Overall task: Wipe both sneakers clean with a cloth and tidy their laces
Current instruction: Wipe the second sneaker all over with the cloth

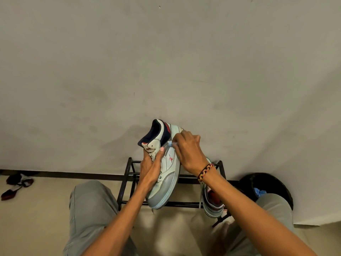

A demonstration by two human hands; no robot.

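Note:
A pale blue-white sneaker (166, 185) with a dark navy collar and red marks is held tilted above a black metal shoe rack (127, 178), toe toward me. My left hand (150, 170) grips it at the tongue and laces, thumb up on the side. My right hand (188, 154), with a braided wristband, pinches a lace end (170, 143) near the collar. The second sneaker (212, 202) lies on the rack to the right, partly hidden under my right forearm. I see no cloth in either hand.
A black round bin (276, 183) with something blue inside stands right of the rack. Dark footwear (16, 183) lies on the floor at far left. A plain wall fills the upper view. My knees in grey trousers flank the rack.

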